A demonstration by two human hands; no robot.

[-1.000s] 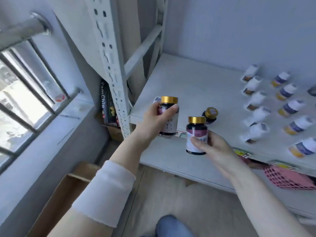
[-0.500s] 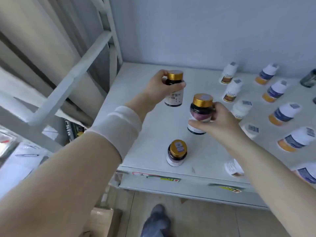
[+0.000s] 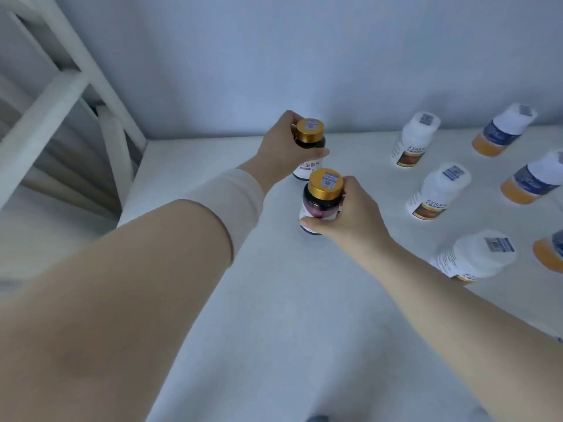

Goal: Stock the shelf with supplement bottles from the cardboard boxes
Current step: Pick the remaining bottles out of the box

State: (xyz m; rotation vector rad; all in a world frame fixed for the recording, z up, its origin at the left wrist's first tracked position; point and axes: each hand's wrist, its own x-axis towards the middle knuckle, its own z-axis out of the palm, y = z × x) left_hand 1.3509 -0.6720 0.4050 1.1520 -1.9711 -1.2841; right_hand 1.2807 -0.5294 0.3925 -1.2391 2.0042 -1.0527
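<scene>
Gold-capped bottles: rear bottle (image 3: 308,147) clamped in left hand (image 3: 281,147); front bottle (image 3: 321,202) in right hand (image 3: 350,217).
Placement: set upright on shelf (image 3: 213,166), left of white bottles (image 3: 435,193), keeping the row.

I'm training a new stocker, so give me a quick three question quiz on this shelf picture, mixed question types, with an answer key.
1. True or false: each of the hands holds a gold-capped bottle.
2. Multiple choice: where do the white-capped bottles stand relative to the two held bottles? A) to their left B) to their right C) behind them, against the wall
3. Short answer: which hand's bottle is nearer the back wall?

Key
1. True. The left hand grips one gold-capped bottle and the right hand grips the other gold-capped bottle.
2. B. The white-capped bottles stand in rows on the shelf to the right.
3. The left hand's.
</scene>
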